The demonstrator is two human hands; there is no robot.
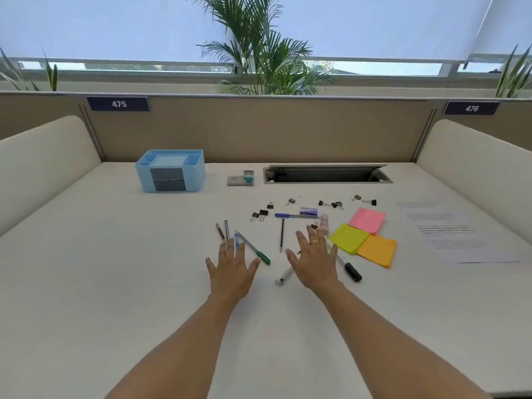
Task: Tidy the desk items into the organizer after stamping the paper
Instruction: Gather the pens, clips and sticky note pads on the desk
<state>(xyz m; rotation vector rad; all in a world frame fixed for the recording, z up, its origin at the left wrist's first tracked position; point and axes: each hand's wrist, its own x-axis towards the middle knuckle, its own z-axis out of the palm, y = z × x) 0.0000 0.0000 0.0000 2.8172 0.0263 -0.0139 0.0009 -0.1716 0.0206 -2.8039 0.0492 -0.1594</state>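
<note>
Task barely begun. Left hand (231, 266) and right hand (315, 262) reach over mid-bench (86, 254), fingers (301, 240) spread, holding nothing. The empty blue organizer (171, 171) stands far left, with the stamp (248, 175) beside it. The paper (457, 231) lies at the right edge. Pens (253, 249), binder clips (262, 213) and sticky notes (367, 220) lie loose.

Far left on the desk (115, 254) sits the organizer (170, 171), w/ the stamp (248, 174) just right of it & a cable hatch (325, 174) further right. Nearer than those, clips (290, 201) lie scattered in a row, pens (253, 249) nearer still at centre. Just right of the pens are sticky notes (349, 238), w/ the paper (460, 234) at far right.
</note>
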